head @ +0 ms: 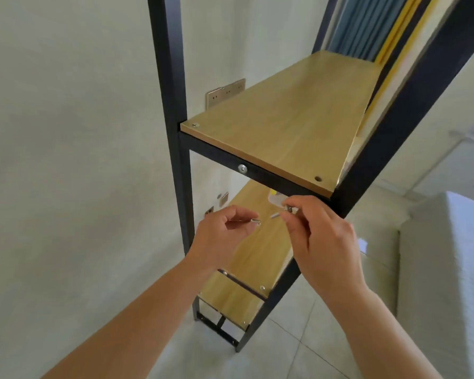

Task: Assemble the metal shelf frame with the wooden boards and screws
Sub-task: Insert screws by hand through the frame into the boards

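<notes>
A black metal shelf frame (173, 110) stands upright against a pale wall. A wooden board (279, 127) lies on its upper tier, with a screw (195, 125) in the near left corner and an empty hole (317, 178) in the near right corner. A screw head (242, 168) sits in the front crossbar. Lower boards (255, 255) show beneath. My left hand (219, 236) pinches a small screw (256, 221) below the crossbar. My right hand (318, 236) pinches another screw (275, 215) and holds a metal piece (288, 207); the two hands are close together.
A metal bracket plate (225, 93) hangs on the wall behind the frame. A small pale packet with a yellow spot (275, 199) lies on the middle board. Blue curtain (364, 26) stands behind. A white block (443, 269) stands at right on the tiled floor (285, 351).
</notes>
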